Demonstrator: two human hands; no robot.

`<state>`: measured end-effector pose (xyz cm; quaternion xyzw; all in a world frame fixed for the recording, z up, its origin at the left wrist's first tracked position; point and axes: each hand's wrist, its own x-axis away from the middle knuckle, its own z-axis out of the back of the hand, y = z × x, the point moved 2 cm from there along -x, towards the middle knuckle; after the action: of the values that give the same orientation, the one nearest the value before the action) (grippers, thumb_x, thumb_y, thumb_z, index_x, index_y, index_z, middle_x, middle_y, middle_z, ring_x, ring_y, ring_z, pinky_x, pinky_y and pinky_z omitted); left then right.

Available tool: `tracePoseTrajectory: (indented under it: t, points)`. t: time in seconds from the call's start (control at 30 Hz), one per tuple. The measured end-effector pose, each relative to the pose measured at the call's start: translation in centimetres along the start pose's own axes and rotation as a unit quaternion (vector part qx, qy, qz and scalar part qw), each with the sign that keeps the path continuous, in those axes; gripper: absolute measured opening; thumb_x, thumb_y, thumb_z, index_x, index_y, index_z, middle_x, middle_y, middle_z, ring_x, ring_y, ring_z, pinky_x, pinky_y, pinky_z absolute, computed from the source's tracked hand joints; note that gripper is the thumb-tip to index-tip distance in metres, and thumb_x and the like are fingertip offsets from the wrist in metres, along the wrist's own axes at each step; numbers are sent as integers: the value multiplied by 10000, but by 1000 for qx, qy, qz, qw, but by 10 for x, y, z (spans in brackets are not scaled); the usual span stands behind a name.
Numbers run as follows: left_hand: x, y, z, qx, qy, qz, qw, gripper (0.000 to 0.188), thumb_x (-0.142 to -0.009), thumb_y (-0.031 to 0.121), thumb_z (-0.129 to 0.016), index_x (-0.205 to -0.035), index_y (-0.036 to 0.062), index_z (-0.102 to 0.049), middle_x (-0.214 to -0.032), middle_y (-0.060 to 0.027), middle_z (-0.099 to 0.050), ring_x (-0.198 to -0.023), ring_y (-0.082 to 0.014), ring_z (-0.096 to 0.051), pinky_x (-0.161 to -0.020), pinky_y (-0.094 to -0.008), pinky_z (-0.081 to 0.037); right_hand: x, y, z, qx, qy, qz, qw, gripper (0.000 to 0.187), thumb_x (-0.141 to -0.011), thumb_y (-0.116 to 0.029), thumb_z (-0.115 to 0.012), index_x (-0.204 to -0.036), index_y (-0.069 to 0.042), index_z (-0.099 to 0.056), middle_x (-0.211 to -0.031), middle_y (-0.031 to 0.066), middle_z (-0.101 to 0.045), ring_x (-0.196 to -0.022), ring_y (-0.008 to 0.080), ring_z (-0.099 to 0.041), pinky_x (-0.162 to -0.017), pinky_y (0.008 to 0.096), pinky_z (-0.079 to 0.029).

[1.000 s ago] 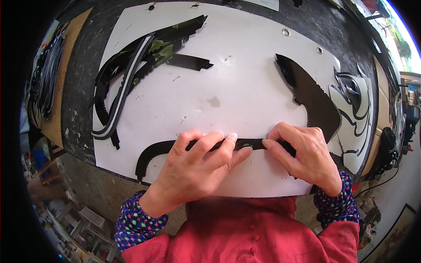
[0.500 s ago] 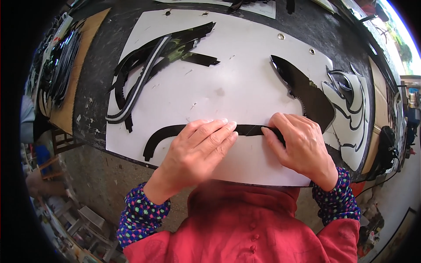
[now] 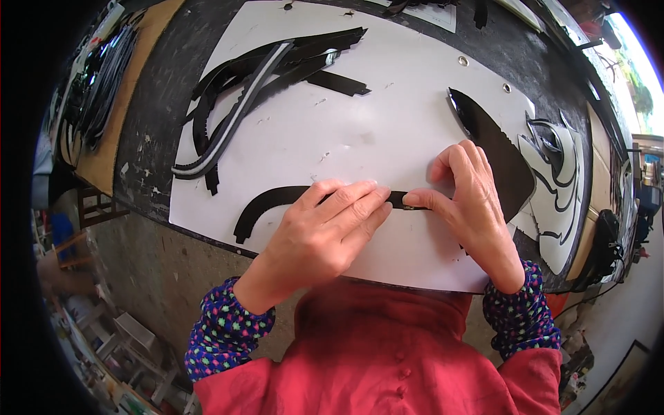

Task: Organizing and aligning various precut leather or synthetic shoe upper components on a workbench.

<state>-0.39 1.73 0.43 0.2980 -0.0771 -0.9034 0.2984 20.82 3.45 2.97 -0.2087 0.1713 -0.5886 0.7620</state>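
A narrow black curved strip (image 3: 268, 198) with a notched left end lies near the front edge of a white board (image 3: 387, 138). Stretched over its middle, my left hand (image 3: 315, 238) rests flat with the fingertips on the strip. My right hand (image 3: 477, 204) touches the strip's right part with an extended thumb, while its bent fingers stay lifted and apart from that thumb. What lies under both hands is hidden. Beyond my right hand is a broad black leaf-shaped piece (image 3: 501, 155) with a partly notched edge.
At the board's far left lie several overlapping black strips (image 3: 242, 59), one with a pale stripe. White curved pieces with dark edges (image 3: 557, 207) lie at the right. Bundled dark strips rest on brown cardboard (image 3: 138, 83) at the left. The dark table (image 3: 155, 104) surrounds the board.
My right hand has turned more upright, with its fingers raised and its thumb shifted left along the strip. My left hand still lies on the strip. The whole view has shifted slightly.
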Motion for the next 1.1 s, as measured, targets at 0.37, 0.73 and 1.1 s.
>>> tracePoseTrajectory:
  t: [0.37,0.73,1.1]
  points:
    - [2,1,-1,-2,25,-1,1000,238,-757,37,-643,-969,32,-752,-1102,-61,-716,-1024,-203,-661,-826,-345,-498,3,11,7,-133,-2,-44,990,107,-917,-83,-634,-1009,-48,-592,-951,120,-600,-900,285,-563,-818,377,-449]
    - [2,-2,1,16,55,-2,998,253,-703,24,-631,-929,21,-744,-1060,-68,-720,-1019,-198,-633,-881,-371,-473,-36,-15,-51,234,273,73,930,627,-824,-11,-552,-1430,9,-396,-1421,189,-425,-1285,333,-437,-1024,451,-343]
    - [2,-1,3,-5,77,17,997,239,-675,14,-623,-878,20,-748,-1006,-35,-737,-930,-184,-644,-859,-370,-477,-39,-32,-63,224,243,53,942,624,-839,-26,-560,-1439,-8,-386,-1363,176,-466,-1278,338,-454,-1022,467,-348]
